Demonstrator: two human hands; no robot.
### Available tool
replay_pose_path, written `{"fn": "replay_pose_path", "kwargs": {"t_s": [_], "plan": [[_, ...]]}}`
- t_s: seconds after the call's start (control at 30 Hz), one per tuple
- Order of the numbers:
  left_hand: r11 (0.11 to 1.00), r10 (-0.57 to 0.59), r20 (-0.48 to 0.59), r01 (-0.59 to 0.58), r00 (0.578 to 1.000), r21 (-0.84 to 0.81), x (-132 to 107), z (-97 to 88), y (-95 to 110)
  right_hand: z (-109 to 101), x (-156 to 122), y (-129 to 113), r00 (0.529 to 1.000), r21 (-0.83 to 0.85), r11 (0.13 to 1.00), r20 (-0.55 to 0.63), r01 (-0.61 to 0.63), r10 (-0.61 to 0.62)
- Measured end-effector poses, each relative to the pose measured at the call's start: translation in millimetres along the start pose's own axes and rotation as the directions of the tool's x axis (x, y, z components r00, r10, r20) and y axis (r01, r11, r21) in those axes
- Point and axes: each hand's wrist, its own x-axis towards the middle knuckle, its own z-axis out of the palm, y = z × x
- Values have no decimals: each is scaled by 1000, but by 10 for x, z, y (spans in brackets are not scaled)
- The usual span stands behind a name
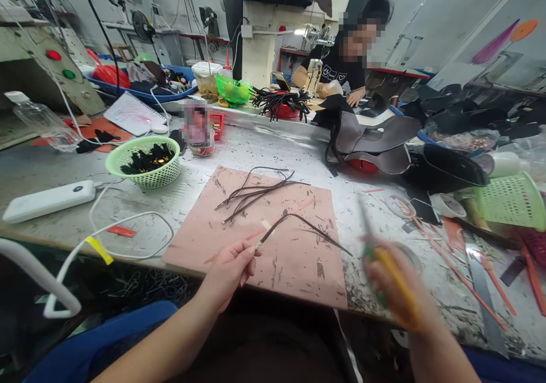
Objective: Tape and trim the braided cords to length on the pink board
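Observation:
My left hand [232, 266] is closed in a pinch on one end of a thin dark strap [298, 221], which arches up and trails to the right over a pink cutting mat [277, 258]. Motion blurs my right hand [394, 286] at the mat's right edge; it is wrapped round a yellow-and-green handled tool [390, 269] whose thin tip points up and away. A loose bunch of several dark straps [256, 192] lies on the far part of the mat.
A green basket [145, 164] of dark pieces and a white power bank [46, 201] with its cable sit at left. Grey shoe uppers [371, 138], a green basket [512, 201] and orange strips crowd the right. Another person sits across the table at a sewing machine.

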Motion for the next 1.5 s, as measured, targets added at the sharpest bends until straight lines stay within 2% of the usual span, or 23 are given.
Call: {"fn": "replay_pose_path", "kwargs": {"t_s": [0.03, 0.07, 0.1, 0.13, 0.17, 0.27, 0.53, 0.63, 0.77, 0.97, 1.17, 1.23, 1.27, 1.33, 1.37, 1.43, 1.5], "plan": [[1000, 4, -4, -4, 1000, 18, -13, 8, 13, 94, -79, -73, 973, -4, 998, 219, 70, -68], [999, 8, -5, -8, 1000, 31, -25, 15, 27, 187, -149, -157, 909, -15, 991, 401, 133, -116], [999, 14, -4, -14, 1000, 39, -38, 20, 41, 273, -205, -244, 842, -22, 984, 522, 174, -137], [999, 21, -2, -21, 1000, 43, -50, 24, 54, 348, -246, -326, 783, -22, 979, 604, 204, -150], [999, 26, 2, -26, 1000, 46, -61, 26, 66, 411, -271, -396, 744, -16, 976, 650, 217, -155], [998, 31, 23, -32, 999, 56, -85, 24, 85, 531, -280, -504, 712, 36, 974, 677, 225, -190], [997, 49, 34, -51, 998, 58, -71, -17, 72, 610, -290, -466, 737, 89, 978, 646, 187, -200], [996, 57, 31, -59, 998, 66, -68, -39, 54, 617, -290, -494, 733, 89, 978, 650, 187, -199], [994, 61, 26, -63, 998, 86, -70, -62, 47, 652, -266, -512, 735, 54, 974, 647, 221, -203], [994, 69, 14, -70, 998, 80, -20, -85, 48, 747, -228, -411, 725, 51, 965, 651, 257, -227], [998, 31, -26, -30, 999, 59, 54, -162, -24, 784, -142, -405, 728, 1, 952, 644, 306, -235], [998, 32, -45, -30, 998, 57, 60, -207, -42, 767, -47, -437, 761, -93, 946, 620, 311, -190], [998, 39, -51, -37, 998, 56, 58, -230, -47, 760, 22, -448, 802, -169, 935, 575, 312, -163], [997, 57, -63, -54, 996, 49, 48, -275, -49, 761, 192, -445, 896, -353, 883, 419, 308, -145], [997, 67, -70, -64, 995, 45, 40, -298, -49, 775, 287, -427, 928, -439, 846, 337, 304, -158], [996, 87, -86, -83, 993, 44, 19, -349, -49, 831, 480, -369, 952, -566, 768, 232, 298, -199], [995, 98, -95, -94, 991, 44, -4, -412, -59, 914, 656, -309, 947, -640, 698, 215, 320, -238]]}}
